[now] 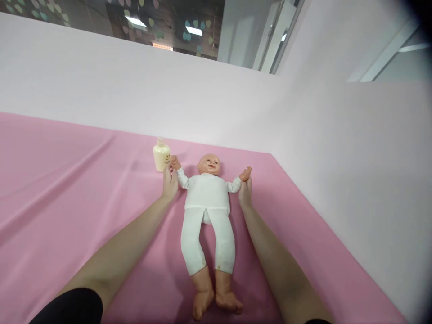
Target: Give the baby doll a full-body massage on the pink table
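Your left hand [169, 182] is at the doll's [207, 211] arm on that side, fingers curled round the wrist just below the doll's small hand, which touches the bottle [161, 155]. Grip looks closed on the wrist; how tight, can't tell from this angle.

Your right hand [245, 191] is at the doll's other wrist, fingers up against the white sleeve end, right under the doll's open palm. It looks closed on it too, but the fingers are mostly hidden behind the back of the hand.

The doll lies face up on the pink sheet [67, 202], head toward the far edge, bare feet toward you, near the near edge. Both its arms are spread out sideways and raised a bit. It wears a white top and white trousers; the legs are straight and side by side, feet touching.

The bottle is cream coloured with a pump top. It stands upright near the far edge of the sheet, just left of the doll's head, apart from the head.

The surface is close to the white wall [354, 180] on the right and far sides. The doll is nearer the far right corner than the left side. Both your forearms lie along either side of the doll's legs, not touching them.
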The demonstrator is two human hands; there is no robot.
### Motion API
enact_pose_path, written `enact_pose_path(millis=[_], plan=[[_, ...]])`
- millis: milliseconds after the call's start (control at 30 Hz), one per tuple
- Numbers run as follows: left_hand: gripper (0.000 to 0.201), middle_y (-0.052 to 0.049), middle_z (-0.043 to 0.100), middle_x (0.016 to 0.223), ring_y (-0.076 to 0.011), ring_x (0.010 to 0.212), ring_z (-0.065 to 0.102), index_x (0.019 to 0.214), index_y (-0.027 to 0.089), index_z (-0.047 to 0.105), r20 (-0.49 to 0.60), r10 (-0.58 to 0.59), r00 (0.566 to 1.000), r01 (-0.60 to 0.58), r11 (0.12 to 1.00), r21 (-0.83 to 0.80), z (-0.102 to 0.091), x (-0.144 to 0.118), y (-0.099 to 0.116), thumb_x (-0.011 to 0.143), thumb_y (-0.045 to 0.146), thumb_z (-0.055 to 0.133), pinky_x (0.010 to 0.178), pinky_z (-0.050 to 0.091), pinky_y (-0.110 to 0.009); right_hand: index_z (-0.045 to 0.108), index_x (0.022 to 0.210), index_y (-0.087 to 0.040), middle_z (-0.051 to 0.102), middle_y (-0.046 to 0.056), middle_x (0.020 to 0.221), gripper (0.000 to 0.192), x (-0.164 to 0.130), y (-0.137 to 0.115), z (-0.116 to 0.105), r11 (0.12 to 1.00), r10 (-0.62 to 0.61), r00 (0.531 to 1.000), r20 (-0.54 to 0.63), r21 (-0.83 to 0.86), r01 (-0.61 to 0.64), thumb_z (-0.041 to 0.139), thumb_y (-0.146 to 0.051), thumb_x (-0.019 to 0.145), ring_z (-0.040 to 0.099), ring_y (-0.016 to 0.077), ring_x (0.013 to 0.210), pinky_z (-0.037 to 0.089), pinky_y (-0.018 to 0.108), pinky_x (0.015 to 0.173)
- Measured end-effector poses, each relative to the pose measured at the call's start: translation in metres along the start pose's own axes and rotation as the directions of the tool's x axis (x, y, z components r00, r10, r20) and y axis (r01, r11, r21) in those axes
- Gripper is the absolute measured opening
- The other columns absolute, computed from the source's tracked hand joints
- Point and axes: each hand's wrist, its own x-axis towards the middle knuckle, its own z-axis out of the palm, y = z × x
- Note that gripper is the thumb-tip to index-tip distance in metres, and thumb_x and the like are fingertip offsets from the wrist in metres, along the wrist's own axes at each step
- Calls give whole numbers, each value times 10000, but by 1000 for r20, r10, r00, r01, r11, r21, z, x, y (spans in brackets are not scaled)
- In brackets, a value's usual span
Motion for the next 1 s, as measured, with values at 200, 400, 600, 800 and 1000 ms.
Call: enact_pose_path(millis=[200, 400, 600, 800, 1000], plan=[[358, -93, 495, 1219, -213, 1148, 461, 1249, 221, 439, 166, 222, 961, -247, 957, 152, -1, -7, 17, 924, 344, 349, 1026, 366, -415, 354, 1381, -210, 376, 38, 1437, 561, -12, -22, 7, 973, -213, 951, 222, -45, 228, 342, -172, 821, 334, 177, 1326, 254, 408, 1123], [349, -93, 507, 1195, -236, 1139, 446, 1202, 215, 513, 403, 298, 865, -435, 846, 309, 4, -15, 31, 866, 254, 427, 1022, 343, -438, 483, 1304, -190, 517, 82, 1283, 568, -15, -15, 9, 873, -257, 888, 382, -302, 383, 376, -119, 750, 428, 236, 1209, 317, 468, 1066], [360, -92, 519, 1188, -239, 1136, 456, 1195, 211, 513, 413, 292, 863, -439, 837, 326, 5, -16, 35, 845, 217, 429, 1015, 352, -441, 543, 1236, -210, 562, 68, 1204, 569, -17, -20, 12, 838, -299, 860, 413, -317, 444, 365, -87, 711, 465, 229, 1150, 345, 452, 1040], [314, -95, 526, 1163, -220, 1108, 487, 1185, 212, 478, 201, 221, 954, -263, 942, 209, 1, -7, 23, 896, 306, 399, 1001, 383, -417, 457, 1297, -211, 491, 47, 1332, 556, -11, -22, 8, 963, -218, 962, 162, -125, 239, 342, -119, 761, 439, 186, 1231, 339, 411, 1064], [341, -89, 505, 1211, -187, 1109, 510, 1245, 246, 395, 12, 23, 1000, -24, 1000, 20, 0, 0, -2, 920, 338, 353, 953, 446, -362, 390, 1344, -197, 419, 72, 1395, 544, 1, 1, -5, 996, -74, 994, -76, -49, 71, 332, -222, 803, 438, 215, 1251, 412, 427, 1000]])
